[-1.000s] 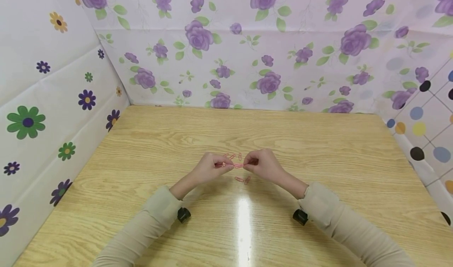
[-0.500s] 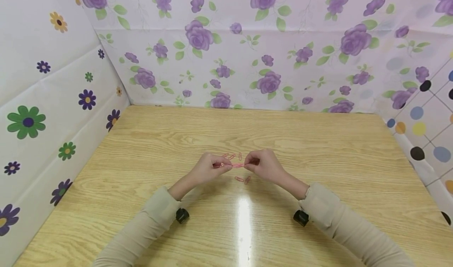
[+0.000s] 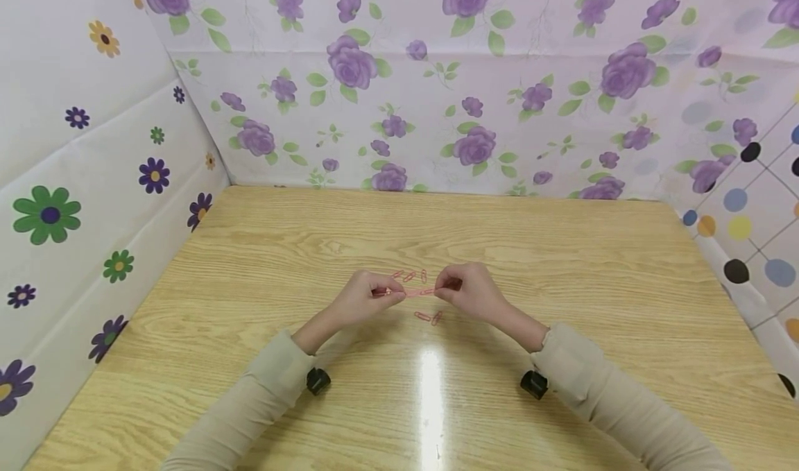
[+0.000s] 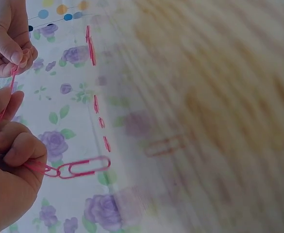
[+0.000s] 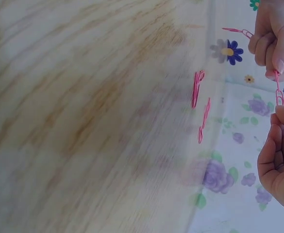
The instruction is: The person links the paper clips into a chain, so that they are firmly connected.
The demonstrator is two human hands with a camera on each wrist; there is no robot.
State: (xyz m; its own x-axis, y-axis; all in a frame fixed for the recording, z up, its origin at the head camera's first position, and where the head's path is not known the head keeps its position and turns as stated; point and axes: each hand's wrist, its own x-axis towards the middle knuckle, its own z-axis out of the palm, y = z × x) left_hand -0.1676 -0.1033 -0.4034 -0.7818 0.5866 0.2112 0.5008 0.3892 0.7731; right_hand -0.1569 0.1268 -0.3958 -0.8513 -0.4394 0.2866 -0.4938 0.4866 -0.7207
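Note:
Linked pink paper clips stretch taut between the two hands, forming a short chain (image 3: 419, 293). My left hand (image 3: 365, 297) pinches the chain between thumb and forefinger. From the other side of that hand dangles a loose end, whose last paper clip (image 4: 86, 167) shows in the left wrist view. At the chain's right end, my right hand (image 3: 473, 292) pinches a paper clip (image 5: 279, 98) by its tip. The fingertips hide parts of the clips they hold. Both hands are just above the table.
Several loose pink paper clips lie on the wooden table (image 3: 299, 249): a few behind the hands, including one clip (image 3: 409, 277), and two in front, a left clip (image 3: 422, 316) and a right clip (image 3: 437, 318). Patterned sheets (image 3: 399, 89) border the table at the back and sides.
Both hands have drawn slightly apart, the left one leftward and the right one rightward. More of the chain shows between them. The loose clips have stayed put.

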